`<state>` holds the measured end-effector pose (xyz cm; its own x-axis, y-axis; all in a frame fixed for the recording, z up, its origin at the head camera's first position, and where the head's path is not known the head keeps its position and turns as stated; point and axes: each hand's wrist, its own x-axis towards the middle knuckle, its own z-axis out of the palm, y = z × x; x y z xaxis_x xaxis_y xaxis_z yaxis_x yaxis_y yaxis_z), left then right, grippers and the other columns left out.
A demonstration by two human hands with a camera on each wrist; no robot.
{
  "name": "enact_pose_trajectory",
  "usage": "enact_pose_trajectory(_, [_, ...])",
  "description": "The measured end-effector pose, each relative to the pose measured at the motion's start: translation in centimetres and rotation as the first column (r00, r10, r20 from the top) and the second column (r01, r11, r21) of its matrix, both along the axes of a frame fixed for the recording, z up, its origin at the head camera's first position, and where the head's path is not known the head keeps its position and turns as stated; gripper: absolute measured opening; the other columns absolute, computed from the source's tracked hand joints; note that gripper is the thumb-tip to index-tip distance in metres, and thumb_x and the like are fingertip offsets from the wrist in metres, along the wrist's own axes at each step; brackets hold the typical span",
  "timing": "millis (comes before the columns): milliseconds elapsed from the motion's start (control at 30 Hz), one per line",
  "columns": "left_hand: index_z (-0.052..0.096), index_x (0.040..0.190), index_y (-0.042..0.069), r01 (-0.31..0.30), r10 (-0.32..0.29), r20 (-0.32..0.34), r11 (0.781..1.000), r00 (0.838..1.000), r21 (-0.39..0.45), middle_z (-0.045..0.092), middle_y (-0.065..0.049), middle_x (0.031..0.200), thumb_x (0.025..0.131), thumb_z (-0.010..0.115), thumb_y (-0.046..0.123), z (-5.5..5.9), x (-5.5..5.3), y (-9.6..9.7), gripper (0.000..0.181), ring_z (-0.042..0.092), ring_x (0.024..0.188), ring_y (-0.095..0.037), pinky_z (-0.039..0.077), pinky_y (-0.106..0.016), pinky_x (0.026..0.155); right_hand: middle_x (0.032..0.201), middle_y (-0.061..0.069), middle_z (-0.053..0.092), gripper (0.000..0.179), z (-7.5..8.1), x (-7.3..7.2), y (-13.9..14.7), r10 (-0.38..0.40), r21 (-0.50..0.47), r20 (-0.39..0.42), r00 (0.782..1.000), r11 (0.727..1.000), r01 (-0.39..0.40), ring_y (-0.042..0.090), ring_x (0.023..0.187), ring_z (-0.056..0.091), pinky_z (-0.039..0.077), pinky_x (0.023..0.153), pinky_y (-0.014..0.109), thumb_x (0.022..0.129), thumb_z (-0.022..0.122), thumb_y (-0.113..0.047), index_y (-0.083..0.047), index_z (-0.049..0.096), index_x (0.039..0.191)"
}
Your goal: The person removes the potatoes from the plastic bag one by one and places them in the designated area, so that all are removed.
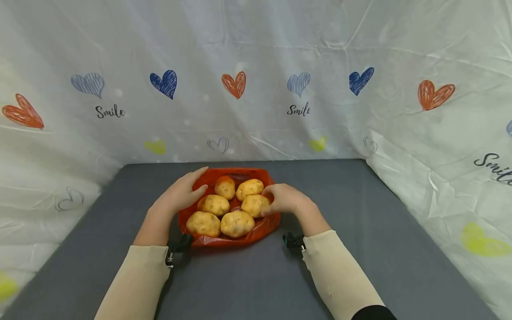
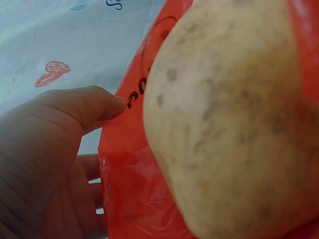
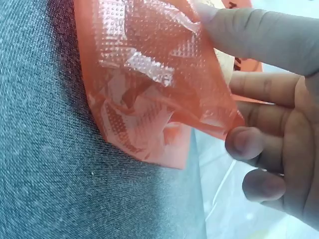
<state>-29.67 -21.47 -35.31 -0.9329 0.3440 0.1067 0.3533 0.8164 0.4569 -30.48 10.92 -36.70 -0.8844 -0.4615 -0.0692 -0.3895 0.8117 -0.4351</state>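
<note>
Several yellow potatoes (image 1: 238, 223) lie in a spread-out red plastic bag (image 1: 266, 229) on the table. My right hand (image 1: 286, 200) curls over the bag's right side, with thumb and forefinger around the end of the rightmost potato (image 1: 254, 206). In the right wrist view, the bag's edge (image 3: 214, 94) passes close by the thumb (image 3: 264, 37) and a bent finger. On the left, my left hand (image 1: 180, 190) hovers along the bag's rim with fingers extended and thumb apart. In the left wrist view, its thumb (image 2: 94, 107) overlaps the bag's edge; part of its fingers is hidden behind the film.
The grey table (image 1: 240, 284) extends around the bag on all sides. Behind and beside it hangs a pale sheet (image 1: 256, 40) with hearts and "Smile" lettering. A dark wrist camera (image 1: 294, 240) on each wrist sits close to the bag's near edge.
</note>
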Motion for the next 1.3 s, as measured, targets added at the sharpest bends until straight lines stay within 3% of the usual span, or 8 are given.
enact_pose_trajectory(267, [0.018, 0.152, 0.022, -0.009, 0.01, 0.031, 1.0, 0.999, -0.024, 0.027, -0.01, 0.152, 0.096, 0.049, 0.041, 0.4, -0.2, 0.1, 0.066, 0.027, 0.136, -0.035, 0.024, -0.057, 0.107, 0.128, -0.005, 0.056, 0.063, 1.1, 0.1, 0.6, -0.007, -0.044, -0.035, 0.999, 0.999, 0.005, 0.014, 0.117, 0.049, 0.041, 0.098, 0.034, 0.073, 0.079, -0.041, -0.019, 0.059, 0.128])
enact_pose_trajectory(400, [0.018, 0.152, 0.022, -0.01, 0.01, 0.032, 1.0, 0.999, -0.01, 0.027, -0.011, 0.151, 0.096, 0.049, 0.041, 0.6, 0.2, -0.2, 0.066, 0.027, 0.136, -0.035, 0.024, -0.058, 0.106, 0.121, -0.007, 0.058, 0.057, 1.7, -0.1, 0.9, -0.007, -0.092, -0.077, 0.997, 0.996, 0.0, 0.013, 0.109, 0.051, 0.043, 0.092, 0.032, 0.074, 0.079, -0.038, -0.022, 0.061, 0.125])
enact_pose_trajectory(567, [0.018, 0.152, 0.024, -0.003, 0.003, 0.04, 1.0, 0.999, 0.003, 0.028, -0.01, 0.151, 0.096, 0.048, 0.042, 0.7, 0.2, -0.2, 0.065, 0.029, 0.135, -0.035, 0.025, -0.057, 0.106, 0.111, -0.007, 0.059, 0.05, 2.6, -0.3, 2.6, -0.036, -0.199, -0.104, 0.994, 0.98, 0.015, 0.018, 0.09, 0.054, 0.047, 0.073, 0.032, 0.076, 0.077, -0.034, -0.024, 0.06, 0.123])
enact_pose_trajectory(633, [0.017, 0.152, 0.026, -0.004, 0.004, 0.051, 1.0, 0.999, 0.005, 0.027, -0.01, 0.152, 0.097, 0.047, 0.043, 0.7, 0.2, -0.2, 0.065, 0.029, 0.135, -0.034, 0.026, -0.057, 0.106, 0.111, -0.007, 0.059, 0.049, 3.0, -0.2, 3.5, -0.044, -0.253, -0.095, 0.994, 0.967, 0.018, 0.022, 0.09, 0.055, 0.048, 0.07, 0.033, 0.077, 0.077, -0.032, -0.025, 0.059, 0.123])
enact_pose_trajectory(800, [0.015, 0.152, 0.028, -0.023, 0.023, 0.067, 1.0, 0.997, 0.003, 0.026, -0.009, 0.152, 0.096, 0.047, 0.044, 0.8, 0.2, -0.3, 0.066, 0.028, 0.135, -0.034, 0.026, -0.058, 0.106, 0.111, -0.008, 0.059, 0.048, 3.9, 0.1, 5.0, -0.058, -0.338, -0.069, 0.996, 0.941, 0.031, 0.021, 0.099, 0.056, 0.05, 0.075, 0.035, 0.08, 0.075, -0.031, -0.027, 0.059, 0.125])
enact_pose_trajectory(967, [0.017, 0.152, 0.027, -0.038, 0.038, 0.071, 0.999, 0.997, -0.002, 0.028, -0.009, 0.152, 0.096, 0.048, 0.043, 1.0, 0.2, -0.1, 0.066, 0.029, 0.135, -0.034, 0.026, -0.058, 0.106, 0.114, -0.006, 0.059, 0.049, 4.4, 0.2, 6.4, -0.091, -0.335, -0.055, 0.994, 0.94, 0.067, 0.017, 0.1, 0.054, 0.049, 0.079, 0.036, 0.082, 0.072, -0.034, -0.025, 0.058, 0.127])
enact_pose_trajectory(1300, [0.017, 0.152, 0.024, -0.032, 0.032, 0.089, 0.999, 0.996, -0.008, 0.028, -0.011, 0.151, 0.097, 0.048, 0.039, 1.2, 0.2, -0.2, 0.065, 0.03, 0.134, -0.035, 0.026, -0.058, 0.106, 0.119, 0.003, 0.056, 0.053, 3.8, -0.6, 8.8, -0.199, -0.3, -0.015, 0.98, 0.936, 0.186, 0.022, 0.106, 0.054, 0.048, 0.084, 0.041, 0.084, 0.07, -0.031, -0.019, 0.053, 0.132])
